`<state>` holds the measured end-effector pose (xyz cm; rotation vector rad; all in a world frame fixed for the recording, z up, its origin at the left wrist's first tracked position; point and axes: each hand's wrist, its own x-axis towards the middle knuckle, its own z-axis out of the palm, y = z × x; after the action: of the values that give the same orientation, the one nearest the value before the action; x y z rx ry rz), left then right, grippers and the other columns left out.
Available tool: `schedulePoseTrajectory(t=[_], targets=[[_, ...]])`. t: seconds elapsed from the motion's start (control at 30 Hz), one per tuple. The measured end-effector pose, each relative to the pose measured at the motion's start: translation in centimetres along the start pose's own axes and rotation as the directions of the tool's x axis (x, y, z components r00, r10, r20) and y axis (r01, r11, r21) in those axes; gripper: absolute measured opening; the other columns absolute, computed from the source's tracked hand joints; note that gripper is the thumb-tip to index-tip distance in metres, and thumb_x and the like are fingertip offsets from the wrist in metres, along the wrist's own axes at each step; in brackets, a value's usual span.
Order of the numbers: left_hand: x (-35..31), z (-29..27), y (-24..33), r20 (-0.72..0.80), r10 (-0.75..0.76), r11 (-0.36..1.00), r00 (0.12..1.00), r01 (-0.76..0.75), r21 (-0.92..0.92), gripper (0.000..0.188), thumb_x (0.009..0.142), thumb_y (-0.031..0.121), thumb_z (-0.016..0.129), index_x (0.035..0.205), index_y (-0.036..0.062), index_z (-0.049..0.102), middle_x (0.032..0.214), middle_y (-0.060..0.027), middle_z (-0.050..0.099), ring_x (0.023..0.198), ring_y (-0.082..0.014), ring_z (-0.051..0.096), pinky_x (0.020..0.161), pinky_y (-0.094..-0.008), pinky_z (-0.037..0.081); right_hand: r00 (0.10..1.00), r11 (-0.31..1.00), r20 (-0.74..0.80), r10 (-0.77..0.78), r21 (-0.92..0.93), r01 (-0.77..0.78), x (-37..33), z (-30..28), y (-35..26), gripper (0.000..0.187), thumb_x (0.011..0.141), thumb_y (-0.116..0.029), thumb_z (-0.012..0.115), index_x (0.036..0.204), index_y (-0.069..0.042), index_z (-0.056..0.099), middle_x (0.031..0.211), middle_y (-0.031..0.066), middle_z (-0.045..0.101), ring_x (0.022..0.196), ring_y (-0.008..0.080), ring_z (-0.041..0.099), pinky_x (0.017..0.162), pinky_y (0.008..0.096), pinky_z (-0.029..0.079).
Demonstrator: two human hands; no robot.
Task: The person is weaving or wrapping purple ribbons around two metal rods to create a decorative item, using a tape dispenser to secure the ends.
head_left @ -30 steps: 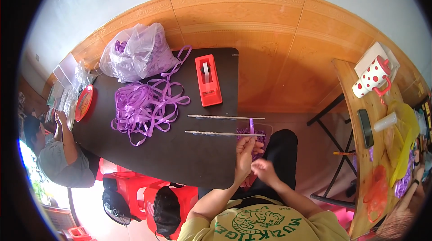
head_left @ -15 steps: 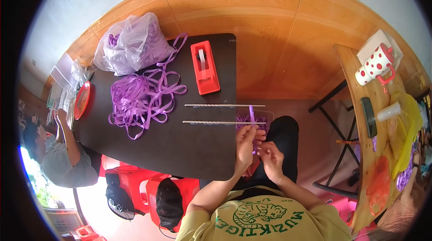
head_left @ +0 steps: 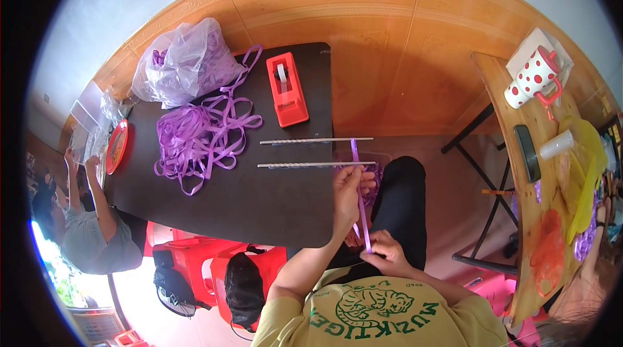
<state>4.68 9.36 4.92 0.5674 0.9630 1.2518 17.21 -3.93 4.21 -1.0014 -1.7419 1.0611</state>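
Ribbon (head_left: 364, 220) is held straight beside the right edge of the table (head_left: 279, 211), pinched at the near rod (head_left: 311, 165) by the closed left hand (head_left: 348, 185) and, off the table's near right corner, by the closed right hand (head_left: 385, 251). Near rod and far rod (head_left: 318, 141), both overhanging the table, could be dislodged by excessive pull; slack could be introduced if either pinch is relaxed.

counter (head_left: 285, 207): ribbon heap (head_left: 191, 131) left of tape dispenser (head_left: 287, 97) | bag (head_left: 185, 68) of ribbon behind heap | two rods (head_left: 311, 165) before dispenser, overhanging right edge | ribbon strip (head_left: 364, 217) near rods' right ends | second counter (head_left: 519, 217), well apart at right: tumbler (head_left: 533, 78) toward back
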Motion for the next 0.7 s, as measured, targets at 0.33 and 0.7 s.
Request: schedulePoseTrajectory(t=[0.33,0.7], targets=[[-0.4,1.0,0.7,-0.006,0.002,1.000,1.000,-0.002,0.031,0.019,0.096,0.021,0.052,0.102,0.0048,0.059,0.084,-0.0114,0.068,0.060,-0.0150,0.062,0.049,-0.0245,0.044,0.998,0.976,0.006,-0.067,-0.205,0.067,-4.2,-0.9,-1.7,0.026,0.072,-0.007,0.074,0.097,-0.007,0.068,0.129,0.0192,0.047,0.102,0.0305,0.049,0.085,0.0375,0.044],[-2.7,0.3,1.0,0.104,-0.021,0.994,0.994,0.010,0.104,0.024,0.095,0.025,0.053,0.106,0.0045,0.058,0.086,-0.0121,0.068,0.063,-0.0164,0.064,0.058,-0.0262,0.048,0.872,0.814,0.223,0.437,0.315,-0.488,-6.7,-0.3,3.4,0.029,0.084,-0.003,0.062,0.113,0.000,0.062,0.098,0.0064,0.065,0.088,0.0110,0.060,0.080,0.0240,0.047]])
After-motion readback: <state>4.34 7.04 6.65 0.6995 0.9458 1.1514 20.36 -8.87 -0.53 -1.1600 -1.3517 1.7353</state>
